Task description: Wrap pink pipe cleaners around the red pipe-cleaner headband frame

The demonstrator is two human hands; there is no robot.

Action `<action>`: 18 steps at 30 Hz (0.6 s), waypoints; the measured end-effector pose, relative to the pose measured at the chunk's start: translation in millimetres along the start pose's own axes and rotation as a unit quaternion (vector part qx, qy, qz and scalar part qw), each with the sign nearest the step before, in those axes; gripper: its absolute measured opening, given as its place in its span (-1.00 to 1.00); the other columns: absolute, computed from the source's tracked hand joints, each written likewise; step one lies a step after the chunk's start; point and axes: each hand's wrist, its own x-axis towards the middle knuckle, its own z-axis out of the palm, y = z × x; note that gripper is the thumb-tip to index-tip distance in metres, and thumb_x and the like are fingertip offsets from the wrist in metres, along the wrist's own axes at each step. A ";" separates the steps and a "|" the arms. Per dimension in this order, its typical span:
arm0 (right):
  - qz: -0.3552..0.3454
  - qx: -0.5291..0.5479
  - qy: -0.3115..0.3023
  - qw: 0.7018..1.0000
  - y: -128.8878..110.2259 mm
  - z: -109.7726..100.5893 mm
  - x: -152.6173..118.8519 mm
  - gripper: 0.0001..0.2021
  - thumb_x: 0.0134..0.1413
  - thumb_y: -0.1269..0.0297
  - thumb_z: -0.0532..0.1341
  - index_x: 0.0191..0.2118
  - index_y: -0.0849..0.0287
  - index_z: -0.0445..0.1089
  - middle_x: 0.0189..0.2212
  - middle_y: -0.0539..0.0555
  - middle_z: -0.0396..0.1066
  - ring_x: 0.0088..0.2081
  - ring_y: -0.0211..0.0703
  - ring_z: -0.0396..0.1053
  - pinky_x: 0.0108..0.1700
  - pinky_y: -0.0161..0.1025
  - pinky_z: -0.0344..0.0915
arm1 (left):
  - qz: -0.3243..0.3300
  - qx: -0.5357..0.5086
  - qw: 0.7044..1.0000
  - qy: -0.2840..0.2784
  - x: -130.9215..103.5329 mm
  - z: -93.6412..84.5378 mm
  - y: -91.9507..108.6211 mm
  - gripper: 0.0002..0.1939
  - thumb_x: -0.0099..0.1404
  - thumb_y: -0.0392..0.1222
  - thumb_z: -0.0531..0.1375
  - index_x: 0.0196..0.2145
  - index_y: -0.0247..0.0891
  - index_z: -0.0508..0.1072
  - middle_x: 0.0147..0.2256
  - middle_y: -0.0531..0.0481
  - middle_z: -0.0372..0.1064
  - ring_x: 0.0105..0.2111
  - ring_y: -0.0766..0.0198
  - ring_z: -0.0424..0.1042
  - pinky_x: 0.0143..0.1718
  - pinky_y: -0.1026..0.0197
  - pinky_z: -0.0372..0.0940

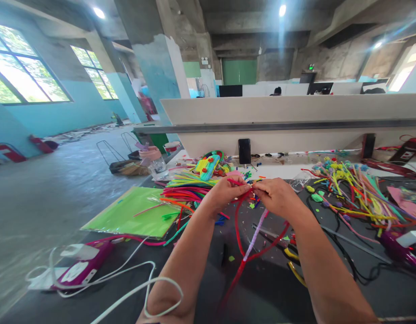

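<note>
Above the dark table, my left hand (230, 191) and my right hand (275, 196) meet, fingertips pinched close together. Both grip red pipe cleaners (239, 225), whose fuzzy strands run between the fingers and hang below them. A lilac wrapped length (255, 235) joins the red strands at a crossing under my hands, and a red tail trails toward me. The exact spot being pinched is partly covered by my fingers. Beneath my right forearm lie yellow-and-black handled scissors (292, 254).
Bundles of coloured pipe cleaners (187, 191) lie left, with another pile (356, 193) right. A green sheet pack (133, 211), purple power strips (84, 265) and a white cable (154, 279) take up table space. A black phone (244, 151) leans on the partition.
</note>
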 end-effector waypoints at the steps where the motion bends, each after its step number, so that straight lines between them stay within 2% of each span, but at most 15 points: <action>1: -0.003 0.006 0.003 1.000 0.3 -0.4 -0.3 -0.78 0.19 0.36 0.05 -0.40 0.16 0.41 -0.46 0.06 0.43 -0.39 -0.21 0.30 -0.33 -0.27 0.00 | -0.002 0.001 1.000 0.000 0.3 -0.6 0.7 -0.66 0.05 0.02 0.32 -0.44 -0.32 0.37 -0.51 0.00 0.46 -0.50 0.33 0.45 -0.40 0.26 0.34; 3: -0.002 0.015 0.007 1.000 1.0 -1.4 -0.8 -0.77 0.20 0.36 0.04 -0.40 0.16 0.41 -0.46 0.05 0.44 -0.39 -0.21 0.30 -0.32 -0.27 0.00 | -0.004 0.000 1.000 0.005 2.2 -1.5 1.0 -0.65 0.06 0.04 0.30 -0.46 -0.32 0.35 -0.55 0.03 0.43 -0.55 0.38 0.39 -0.45 0.30 0.30; 5: 0.004 0.017 0.005 1.000 2.3 -2.2 -1.1 -0.76 0.20 0.36 0.04 -0.39 0.15 0.43 -0.47 0.05 0.44 -0.39 -0.20 0.30 -0.32 -0.27 0.00 | 0.003 0.006 0.999 0.033 4.8 -1.9 0.3 -0.64 0.08 0.05 0.29 -0.39 -0.32 0.34 -0.53 0.04 0.41 -0.56 0.38 0.37 -0.46 0.30 0.28; 6: 0.009 0.018 0.004 1.000 3.2 -2.4 -1.3 -0.75 0.20 0.36 0.04 -0.39 0.15 0.43 -0.47 0.05 0.44 -0.38 -0.20 0.31 -0.32 -0.27 0.01 | 0.020 0.015 0.997 0.067 5.6 -1.7 -0.1 -0.62 0.07 0.03 0.29 -0.32 -0.31 0.34 -0.50 0.04 0.41 -0.54 0.37 0.38 -0.44 0.29 0.28; 8: 0.021 0.019 0.009 1.000 6.1 -2.5 -1.6 -0.76 0.20 0.35 0.04 -0.35 0.15 0.46 -0.44 0.06 0.46 -0.36 -0.18 0.33 -0.32 -0.27 0.02 | 0.085 0.072 0.977 0.183 4.6 0.0 0.1 -0.52 0.05 -0.02 0.32 -0.15 -0.28 0.30 -0.40 0.02 0.40 -0.46 0.32 0.40 -0.36 0.23 0.30; 10: 0.039 0.020 0.017 0.999 9.8 -2.4 -2.1 -0.76 0.20 0.34 0.05 -0.29 0.14 0.48 -0.38 0.07 0.49 -0.32 -0.16 0.36 -0.31 -0.28 0.04 | 0.182 0.174 0.912 0.325 -0.6 4.1 1.9 -0.47 0.04 -0.08 0.33 -0.07 -0.24 0.28 -0.28 -0.03 0.38 -0.32 0.26 0.40 -0.22 0.17 0.30; 11: 0.049 0.021 0.021 0.998 11.8 -2.5 -2.4 -0.76 0.20 0.32 0.05 -0.28 0.13 0.49 -0.36 0.07 0.50 -0.31 -0.16 0.36 -0.31 -0.28 0.06 | 0.227 0.230 0.870 0.372 -4.3 7.1 2.9 -0.53 0.06 -0.11 0.32 -0.09 -0.22 0.31 -0.24 -0.06 0.37 -0.24 0.22 0.38 -0.14 0.14 0.28; 12: 0.057 0.021 0.022 0.998 13.7 -2.6 -2.6 -0.76 0.20 0.31 0.06 -0.27 0.13 0.49 -0.35 0.07 0.50 -0.30 -0.16 0.37 -0.30 -0.28 0.06 | 0.265 0.282 0.833 0.396 -8.2 10.4 3.5 -0.63 0.10 -0.13 0.30 -0.14 -0.21 0.36 -0.21 -0.08 0.36 -0.18 0.18 0.35 -0.07 0.11 0.24; 13: 0.065 0.022 0.023 0.997 15.4 -3.0 -2.7 -0.76 0.20 0.30 0.06 -0.28 0.13 0.49 -0.35 0.07 0.50 -0.31 -0.16 0.37 -0.31 -0.28 0.07 | 0.295 0.324 0.810 0.390 -11.7 14.0 3.4 -0.76 0.15 -0.16 0.26 -0.20 -0.19 0.40 -0.21 -0.09 0.37 -0.13 0.16 0.34 -0.01 0.09 0.21; 15: 0.075 0.026 0.022 0.997 17.8 -3.9 -2.8 -0.75 0.21 0.29 0.05 -0.29 0.13 0.49 -0.36 0.06 0.50 -0.33 -0.18 0.36 -0.32 -0.29 0.07 | 0.330 0.388 0.802 0.312 -14.9 20.5 0.1 -0.91 0.21 -0.21 0.19 -0.29 -0.17 0.46 -0.25 -0.08 0.41 -0.12 0.14 0.34 0.03 0.08 0.18; 18: 0.080 0.037 0.023 0.996 19.6 -5.1 -3.2 -0.74 0.23 0.27 0.04 -0.28 0.13 0.49 -0.38 0.06 0.49 -0.37 -0.21 0.34 -0.34 -0.30 0.07 | 0.349 0.446 0.802 0.192 -8.7 26.1 -11.6 -0.83 0.26 -0.28 0.13 -0.23 -0.16 0.50 -0.24 -0.09 0.46 -0.15 0.15 0.38 0.01 0.09 0.21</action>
